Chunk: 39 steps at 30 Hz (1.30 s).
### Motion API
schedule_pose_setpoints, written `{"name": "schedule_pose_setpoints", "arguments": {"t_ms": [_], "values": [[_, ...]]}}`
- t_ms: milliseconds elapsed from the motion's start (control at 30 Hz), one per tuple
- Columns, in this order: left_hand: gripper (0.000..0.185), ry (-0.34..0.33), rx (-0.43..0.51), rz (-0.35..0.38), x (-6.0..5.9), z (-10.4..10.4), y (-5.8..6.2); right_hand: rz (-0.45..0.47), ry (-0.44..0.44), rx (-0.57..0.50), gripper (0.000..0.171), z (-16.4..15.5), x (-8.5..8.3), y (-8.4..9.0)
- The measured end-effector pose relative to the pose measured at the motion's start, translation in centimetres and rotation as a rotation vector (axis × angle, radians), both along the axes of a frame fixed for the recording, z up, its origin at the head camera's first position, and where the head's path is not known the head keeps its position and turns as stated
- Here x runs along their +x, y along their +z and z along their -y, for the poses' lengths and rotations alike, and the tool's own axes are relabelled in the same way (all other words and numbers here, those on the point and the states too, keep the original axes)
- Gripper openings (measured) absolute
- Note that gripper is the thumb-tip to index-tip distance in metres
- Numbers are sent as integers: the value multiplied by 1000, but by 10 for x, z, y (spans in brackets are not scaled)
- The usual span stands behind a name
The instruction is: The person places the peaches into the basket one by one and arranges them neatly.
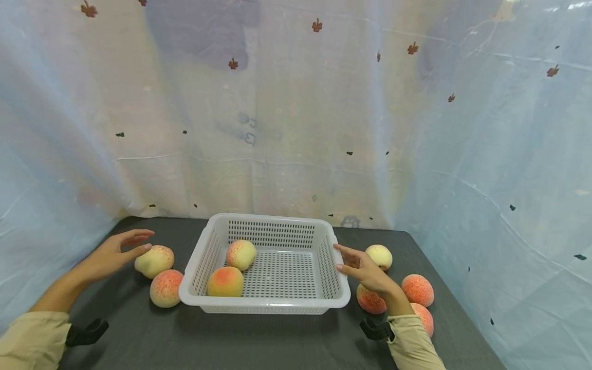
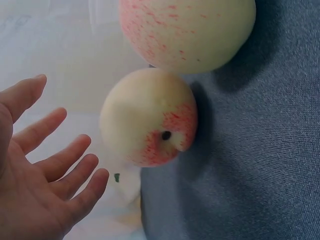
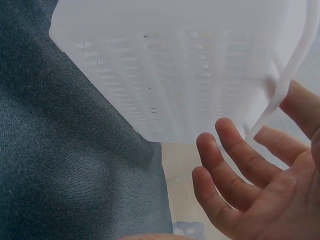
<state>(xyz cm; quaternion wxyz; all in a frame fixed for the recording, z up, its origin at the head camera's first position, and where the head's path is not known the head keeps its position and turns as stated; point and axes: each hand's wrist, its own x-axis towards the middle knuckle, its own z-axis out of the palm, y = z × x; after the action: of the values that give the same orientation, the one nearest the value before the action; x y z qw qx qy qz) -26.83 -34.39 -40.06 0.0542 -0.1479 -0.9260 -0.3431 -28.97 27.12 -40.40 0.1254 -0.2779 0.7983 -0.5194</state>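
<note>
Left hand (image 1: 113, 253) spread over the pale peach (image 1: 154, 260) at the left of the white basket (image 1: 277, 306), fingers straight and just short of contact in the left wrist view, nothing held. Right hand (image 1: 363, 267) also spread, fingertips at the basket's right rim, likewise holding nothing; whether touching the rim, hard to tell. Two peaches already inside the basket: one near the back left (image 1: 241, 254), one at the front left (image 1: 225, 282). A second, redder peach (image 1: 166, 288) just beside the pale one on the dark table (image 1: 277, 339); four more on the right, a pale one (image 1: 381, 256) behind the hand and three reddish ones near the wrist. For a good pick, probably best to lower the left grip squarely over the pale peach, wrap fingers and thumb around its widest part, and lift straight up so as not to nudge the neighbour. Worth carrying high enough to clear the basket wall, then setting down in the bare right half of the floor rather than dropping onto the fruit inside. Steadying the rim with the right hand likely to keep the light basket from sliding.
</note>
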Motion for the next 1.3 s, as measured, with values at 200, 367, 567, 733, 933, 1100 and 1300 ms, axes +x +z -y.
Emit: {"name": "schedule_pose_setpoints", "arguments": {"t_ms": [200,367,567,733,933,1100,1300], "values": [[54,-16,-22,30,-10,2,-8,-1,-3,3,68,0,-1,-1],[61,-40,-51,122,-16,4,-10,2,-4,-3,69,1,0,0],[71,-76,-77,270,-23,10,-14,3,3,-6,70,2,1,1],[76,-87,-67,339,-28,14,-20,2,-3,-4,69,2,1,1],[79,-106,-70,368,-31,19,-27,-7,-11,1,68,1,1,0],[80,-173,-16,440,-28,25,-28,-2,-7,-4,69,1,1,-1],[75,-188,42,527,-23,27,-22,-12,-6,0,68,0,0,-1]]}}
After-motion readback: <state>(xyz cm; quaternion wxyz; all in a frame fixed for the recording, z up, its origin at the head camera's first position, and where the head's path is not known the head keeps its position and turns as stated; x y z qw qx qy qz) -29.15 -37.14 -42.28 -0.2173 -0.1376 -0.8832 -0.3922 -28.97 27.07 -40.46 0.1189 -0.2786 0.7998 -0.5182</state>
